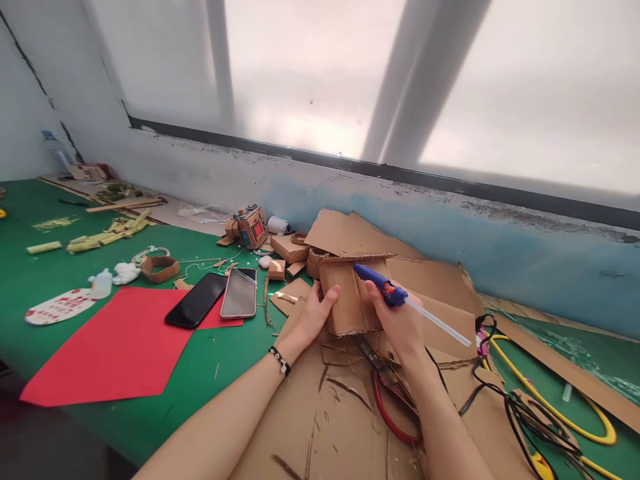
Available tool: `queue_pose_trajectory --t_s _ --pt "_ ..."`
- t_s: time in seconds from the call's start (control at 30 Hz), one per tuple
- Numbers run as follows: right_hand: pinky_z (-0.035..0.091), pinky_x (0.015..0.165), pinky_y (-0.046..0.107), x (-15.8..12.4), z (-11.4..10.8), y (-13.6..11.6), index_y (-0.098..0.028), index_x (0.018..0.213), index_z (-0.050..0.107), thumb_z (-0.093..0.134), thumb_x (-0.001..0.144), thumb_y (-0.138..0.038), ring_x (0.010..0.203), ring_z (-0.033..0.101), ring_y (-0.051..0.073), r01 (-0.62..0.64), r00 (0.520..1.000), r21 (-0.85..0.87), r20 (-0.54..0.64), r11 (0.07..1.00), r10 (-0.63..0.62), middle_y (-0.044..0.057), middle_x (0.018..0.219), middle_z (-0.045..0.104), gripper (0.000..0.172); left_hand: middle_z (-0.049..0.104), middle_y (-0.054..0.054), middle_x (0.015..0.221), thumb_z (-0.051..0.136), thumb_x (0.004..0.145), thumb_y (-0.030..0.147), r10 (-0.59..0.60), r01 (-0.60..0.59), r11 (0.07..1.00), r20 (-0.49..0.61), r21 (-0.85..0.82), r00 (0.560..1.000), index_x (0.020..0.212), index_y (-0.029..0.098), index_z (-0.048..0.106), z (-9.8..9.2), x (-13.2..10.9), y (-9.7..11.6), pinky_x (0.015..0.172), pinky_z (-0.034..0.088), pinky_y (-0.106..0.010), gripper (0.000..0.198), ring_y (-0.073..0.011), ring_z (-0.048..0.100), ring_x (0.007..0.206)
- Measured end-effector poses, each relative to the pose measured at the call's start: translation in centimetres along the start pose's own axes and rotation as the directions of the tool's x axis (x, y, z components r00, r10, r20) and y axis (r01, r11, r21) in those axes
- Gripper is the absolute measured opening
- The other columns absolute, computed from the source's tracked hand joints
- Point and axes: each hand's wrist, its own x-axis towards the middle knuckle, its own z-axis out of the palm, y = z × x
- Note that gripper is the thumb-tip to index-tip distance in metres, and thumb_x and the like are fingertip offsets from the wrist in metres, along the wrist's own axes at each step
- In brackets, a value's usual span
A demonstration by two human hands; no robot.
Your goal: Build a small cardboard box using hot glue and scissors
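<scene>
My left hand (316, 312) grips the left edge of a small folded cardboard piece (350, 300), fingers wrapped round it. My right hand (397, 320) is closed on a blue glue gun (383, 283) whose nozzle points up and left over the cardboard piece; a clear glue stick (440, 323) pokes out of its back toward the right. Both hands are above a big sheet of scored cardboard (330, 427) lying on the green table (60, 267).
Red-handled scissors (387, 400) lie on the cardboard under my right wrist. Two phones (220, 297) rest on a red paper sheet (110, 347) at left. Black and yellow cables (540, 407) tangle at right. Small cardboard boxes and scraps (270, 243) sit along the wall.
</scene>
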Motion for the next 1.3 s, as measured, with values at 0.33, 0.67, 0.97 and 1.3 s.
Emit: queue_pose_trajectory --t_s 0.33,0.67,0.97,1.3 --pt "0.035 0.06 0.03 0.0 0.8 0.3 -0.024 0.069 0.058 0.053 0.097 -0.084 0.057 0.048 0.016 0.116 0.993 -0.083 -0.027 0.99 -0.119 0.0 0.062 0.058 0.066 0.07 -0.02 0.148 0.073 0.089 0.068 0.001 -0.001 1.0 -0.008 -0.019 1.0 0.128 0.019 0.065 -0.1 0.3 -0.7 0.11 0.057 -0.047 0.063 -0.0369 0.068 0.135" --pt "0.035 0.057 0.032 -0.3 0.9 1.4 -0.024 0.064 0.055 0.057 0.092 -0.086 0.053 0.046 0.016 -0.008 0.99 -0.1 -0.142 0.995 -0.007 0.0 0.057 0.055 0.068 0.072 -0.02 0.144 0.075 0.086 0.069 -0.003 0.003 0.999 -0.007 -0.052 1.0 0.125 0.018 0.065 0.0 0.3 -0.3 0.108 0.059 -0.047 0.065 -0.0384 0.069 0.132" --pt "0.04 0.059 0.032 -0.4 -0.1 2.2 -0.022 0.078 0.067 0.058 0.093 -0.085 0.059 0.052 0.018 -0.103 0.987 0.002 -0.126 0.995 0.102 0.001 0.064 0.062 0.066 0.073 -0.02 0.144 0.075 0.086 0.066 -0.007 0.007 0.999 -0.013 -0.038 1.0 0.119 0.018 0.067 -0.2 0.2 0.2 0.108 0.058 -0.046 0.059 -0.0392 0.069 0.132" --pt "0.049 0.083 0.035 -0.7 -0.1 1.0 -0.025 0.089 0.064 0.063 0.106 -0.057 0.089 0.066 0.023 0.392 0.918 -0.077 -0.036 0.917 -0.395 0.007 0.095 0.073 0.037 0.074 -0.019 0.141 0.074 0.086 0.067 0.0 0.001 0.999 0.018 -0.035 1.0 0.124 0.02 0.066 -0.2 0.4 0.1 0.103 0.06 -0.047 0.061 -0.0389 0.07 0.13"
